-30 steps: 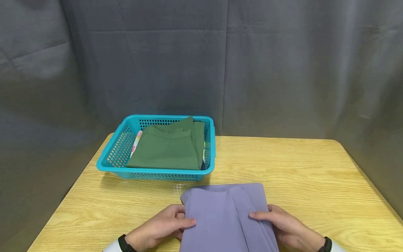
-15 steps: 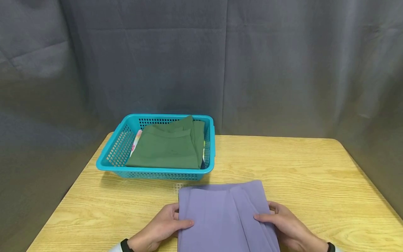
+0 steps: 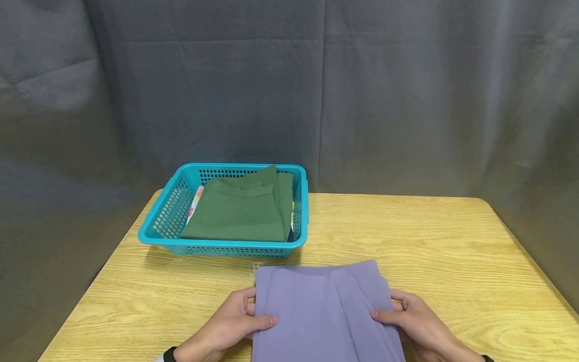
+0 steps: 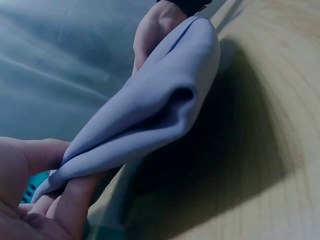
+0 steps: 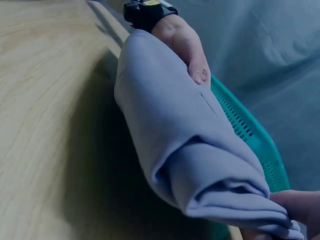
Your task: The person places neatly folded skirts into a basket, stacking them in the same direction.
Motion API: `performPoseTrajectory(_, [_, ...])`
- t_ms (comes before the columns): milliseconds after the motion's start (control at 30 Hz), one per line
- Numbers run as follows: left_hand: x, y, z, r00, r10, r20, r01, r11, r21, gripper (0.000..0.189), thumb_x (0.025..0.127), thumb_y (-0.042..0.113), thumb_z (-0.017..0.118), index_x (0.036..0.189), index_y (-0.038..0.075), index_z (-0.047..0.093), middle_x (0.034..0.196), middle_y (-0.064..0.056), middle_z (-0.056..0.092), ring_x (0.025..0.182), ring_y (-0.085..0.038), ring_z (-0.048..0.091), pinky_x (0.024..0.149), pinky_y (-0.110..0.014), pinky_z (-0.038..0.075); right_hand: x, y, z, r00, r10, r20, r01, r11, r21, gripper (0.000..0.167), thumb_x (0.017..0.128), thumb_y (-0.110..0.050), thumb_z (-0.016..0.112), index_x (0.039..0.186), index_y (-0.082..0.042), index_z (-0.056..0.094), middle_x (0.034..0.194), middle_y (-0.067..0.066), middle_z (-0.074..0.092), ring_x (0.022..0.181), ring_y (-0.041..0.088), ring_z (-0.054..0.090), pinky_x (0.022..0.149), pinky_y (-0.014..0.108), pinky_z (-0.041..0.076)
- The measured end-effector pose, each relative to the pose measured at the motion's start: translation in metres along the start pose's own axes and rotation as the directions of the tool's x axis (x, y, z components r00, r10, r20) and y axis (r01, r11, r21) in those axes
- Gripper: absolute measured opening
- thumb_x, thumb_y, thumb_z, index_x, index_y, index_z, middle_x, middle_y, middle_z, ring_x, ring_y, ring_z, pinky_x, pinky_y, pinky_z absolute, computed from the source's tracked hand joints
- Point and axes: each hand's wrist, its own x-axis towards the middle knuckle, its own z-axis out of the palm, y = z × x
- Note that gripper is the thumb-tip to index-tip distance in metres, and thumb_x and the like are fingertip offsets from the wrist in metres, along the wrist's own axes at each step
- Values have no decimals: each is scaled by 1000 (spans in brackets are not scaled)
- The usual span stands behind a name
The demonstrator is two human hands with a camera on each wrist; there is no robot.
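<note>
A folded lavender cloth garment (image 3: 312,317) is held between both hands at the near side of the table, its lower part cut off by the head view's edge. My left hand (image 3: 230,319) pinches its left side, thumb on top and fingers underneath. On the right side, my right hand (image 3: 418,322) grips it the same way. The left wrist view shows the garment (image 4: 140,110) raised off the table, with a dark shadow below. Rolled and layered folds of the garment (image 5: 200,165) face the right wrist camera.
A turquoise plastic basket (image 3: 226,248) stands at the table's back left. Inside lies a folded dark green cloth (image 3: 239,216) over other patterned cloth. The wooden table (image 3: 434,241) ends at a grey curtain (image 3: 389,100) behind and on both sides.
Both hands keep their hold on the lavender garment. The left hand has shifted slightly left and the right hand slightly right, and the garment's top left corner is straighter.
</note>
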Motion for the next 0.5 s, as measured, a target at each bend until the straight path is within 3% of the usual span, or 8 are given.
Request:
performPoseTrajectory(200, [-10, 14, 5, 999, 41, 3, -41, 999, 3, 57, 86, 11, 75, 136, -4, 49, 104, -21, 75, 91, -29, 75, 73, -45, 62, -13, -19, -4, 1000, -18, 26, 17, 1000, 21, 57, 95, -14, 64, 146, -1, 40, 114, 1, 74, 99, 22, 73, 83, 40, 60])
performPoseTrajectory(367, [-22, 33, 10, 996, 79, 32, -79, 997, -3, 58, 86, 11, 76, 136, 0, 49, 103, -17, 76, 91, -27, 75, 76, -43, 62, -25, -38, -9, 998, -39, 47, 38, 999, 33, 40, 95, -10, 63, 134, -15, 54, 112, -2, 74, 97, 20, 73, 81, 39, 61])
performPoseTrajectory(500, [-30, 49, 12, 993, 113, 39, -113, 994, 7, 58, 87, 11, 74, 138, 2, 47, 104, -14, 76, 93, -25, 75, 79, -40, 61, -29, -54, -9, 997, -60, 40, 59, 998, 37, 37, 95, -8, 61, 129, -20, 57, 111, -3, 74, 95, 19, 74, 79, 36, 61])
